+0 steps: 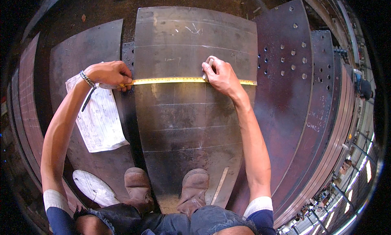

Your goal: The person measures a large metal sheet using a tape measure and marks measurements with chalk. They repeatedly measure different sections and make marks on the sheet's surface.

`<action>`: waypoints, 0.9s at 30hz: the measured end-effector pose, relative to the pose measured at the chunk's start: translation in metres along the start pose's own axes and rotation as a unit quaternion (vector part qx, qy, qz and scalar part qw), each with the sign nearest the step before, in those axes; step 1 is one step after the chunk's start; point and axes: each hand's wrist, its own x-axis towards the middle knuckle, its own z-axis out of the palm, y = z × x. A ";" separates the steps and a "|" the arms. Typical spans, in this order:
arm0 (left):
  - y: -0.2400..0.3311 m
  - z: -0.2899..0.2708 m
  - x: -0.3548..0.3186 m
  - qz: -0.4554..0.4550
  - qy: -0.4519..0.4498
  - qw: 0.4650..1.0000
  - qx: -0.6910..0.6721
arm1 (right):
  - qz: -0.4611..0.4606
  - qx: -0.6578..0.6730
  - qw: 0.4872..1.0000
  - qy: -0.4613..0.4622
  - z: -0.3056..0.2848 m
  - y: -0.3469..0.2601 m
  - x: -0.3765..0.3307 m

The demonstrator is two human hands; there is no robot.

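A yellow tape measure point(171, 80) is stretched across a dark steel plate point(183, 117) from its left edge to its right. My left hand point(112, 73) is closed on the tape just beyond the plate's left edge; the fingers partly hide what they grip. Over the tape, right of the middle, my right hand point(221, 76) pinches a short pale stick of chalk point(210, 62). Its fingertips are at the tape's edge. Several thin white lines run across the plate, with a few marks near its far end.
Handwritten paper sheets point(99, 119) lie on the left plate point(87, 51). Near my boots point(136, 184) are a white oval object point(94, 187) and a narrow pale strip point(220, 186). Plates with drilled holes point(285, 72) overlap at the right. A dark gap runs along the middle plate's left side.
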 end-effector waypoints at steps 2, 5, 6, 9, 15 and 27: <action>-0.001 0.000 0.001 0.004 0.001 1.000 -0.003 | -0.017 -0.023 1.000 0.008 0.002 0.002 0.000; -0.002 0.001 0.001 0.005 0.008 1.000 0.014 | -0.030 -0.059 0.998 0.008 0.004 0.000 0.000; -0.004 0.002 0.002 0.011 0.005 1.000 0.009 | -0.032 -0.071 0.997 0.006 0.006 -0.001 0.000; -0.005 0.001 0.000 0.018 0.002 1.000 0.002 | -0.036 -0.096 0.995 -0.005 0.005 -0.006 0.000; 0.000 -0.001 0.000 0.015 0.006 1.000 0.021 | -0.106 -0.013 0.968 0.226 0.006 -0.006 0.002; 0.001 -0.002 0.000 0.011 -0.005 1.000 0.019 | 0.042 0.104 0.992 0.058 0.007 0.010 -0.007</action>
